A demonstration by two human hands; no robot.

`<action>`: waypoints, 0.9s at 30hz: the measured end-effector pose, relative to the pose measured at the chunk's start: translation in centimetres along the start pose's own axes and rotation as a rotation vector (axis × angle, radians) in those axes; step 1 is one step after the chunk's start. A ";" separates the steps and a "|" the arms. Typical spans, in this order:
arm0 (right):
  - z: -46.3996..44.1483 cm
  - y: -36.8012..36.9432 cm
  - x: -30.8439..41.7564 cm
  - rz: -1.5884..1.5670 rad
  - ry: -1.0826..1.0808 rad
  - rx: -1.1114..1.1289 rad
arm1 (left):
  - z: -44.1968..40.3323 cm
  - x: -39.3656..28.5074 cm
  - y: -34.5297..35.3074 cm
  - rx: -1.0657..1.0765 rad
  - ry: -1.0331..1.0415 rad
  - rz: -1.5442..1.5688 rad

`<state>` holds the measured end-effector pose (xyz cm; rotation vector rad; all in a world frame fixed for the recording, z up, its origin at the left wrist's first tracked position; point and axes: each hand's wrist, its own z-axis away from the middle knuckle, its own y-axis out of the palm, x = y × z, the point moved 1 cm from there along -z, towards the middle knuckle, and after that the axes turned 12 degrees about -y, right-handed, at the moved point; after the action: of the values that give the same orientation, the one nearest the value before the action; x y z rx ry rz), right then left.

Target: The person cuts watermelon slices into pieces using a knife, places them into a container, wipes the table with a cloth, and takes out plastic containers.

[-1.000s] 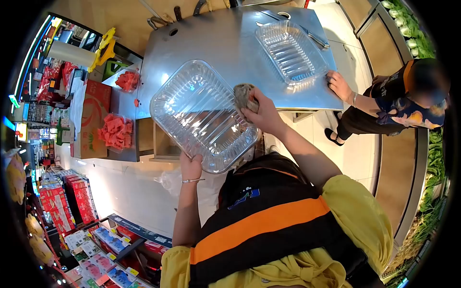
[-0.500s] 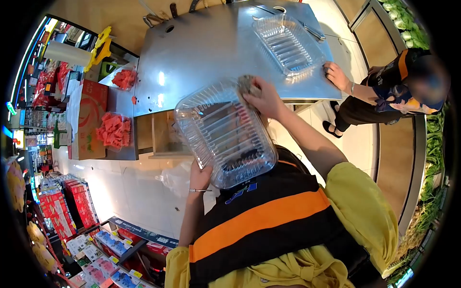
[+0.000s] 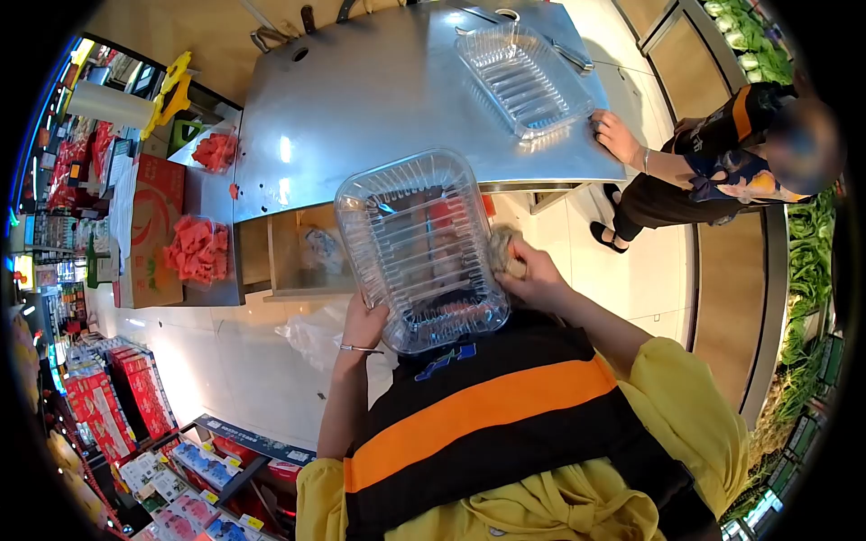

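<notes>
A clear plastic tray (image 3: 419, 248) with a ribbed base is held up before my apron, off the table's front edge. My left hand (image 3: 364, 323) grips its lower left edge. In my right hand (image 3: 534, 273) is a crumpled grey-brown cloth (image 3: 505, 252), pressed against the tray's right side. A second clear tray (image 3: 525, 79) lies on the metal table (image 3: 361, 99) at the right.
Another person's hand (image 3: 617, 135) rests on the table's right corner. Scissors-like metal tools (image 3: 570, 56) lie behind the second tray. Left are red pieces in clear packs (image 3: 198, 250) and a red-brown carton (image 3: 155, 230). An open drawer (image 3: 307, 248) sits under the table.
The held tray has turned more upright and moved toward my body. My right hand and the cloth have slid from its upper right corner down its right side.
</notes>
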<state>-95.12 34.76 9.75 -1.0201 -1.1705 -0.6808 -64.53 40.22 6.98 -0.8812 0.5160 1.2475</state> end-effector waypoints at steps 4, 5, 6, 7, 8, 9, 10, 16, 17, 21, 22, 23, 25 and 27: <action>1.7 -0.8 -0.3 0.065 -0.134 0.176 | -0.1 -0.1 0.2 0.001 0.023 0.015; 1.9 -1.1 0.0 0.087 -0.146 0.254 | -0.1 0.1 0.2 -0.013 0.036 -0.003; 2.2 -1.4 -0.6 0.088 -0.151 0.261 | -0.2 0.3 -0.2 -0.020 0.036 0.001; 2.6 -1.4 -1.5 0.212 -0.132 0.429 | -0.3 0.5 -0.8 -0.051 -0.001 0.003; 2.7 -1.4 -2.2 0.340 -0.111 0.598 | -0.4 0.7 -1.2 -0.082 -0.038 0.008; 1.8 -1.7 -2.6 0.343 -0.117 0.611 | -0.1 1.0 -1.1 -0.092 -0.041 0.018; -0.1 -2.3 -2.9 0.224 -0.135 0.421 | 0.2 1.3 -1.2 -0.099 -0.030 0.098; -15.5 -4.3 -0.4 0.495 -0.348 -0.139 | 0.0 2.7 -1.1 -0.116 -0.039 0.305; -17.2 -3.9 -0.4 0.558 -0.407 -0.193 | 0.3 1.3 -1.0 -0.115 -0.014 0.239; -15.8 -1.9 -0.1 0.674 -0.387 -0.041 | -1.2 1.0 -0.3 -0.201 0.138 0.130; -13.9 -1.5 -2.0 0.586 -0.191 0.128 | -1.6 1.0 -0.1 -0.152 0.086 0.111; -12.4 -0.9 -5.2 0.455 -0.216 0.361 | -1.8 1.2 0.2 -0.096 0.033 0.094; -7.2 1.8 -4.1 0.285 -0.003 0.261 | -2.1 1.6 0.9 -0.105 0.029 0.049; -5.6 1.8 -2.6 0.302 0.079 0.210 | -1.7 1.6 1.5 -0.102 0.021 0.000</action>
<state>-91.98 30.27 6.46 -0.9568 -0.9706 -0.3485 -65.36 39.87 4.31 -0.9810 0.4720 1.2750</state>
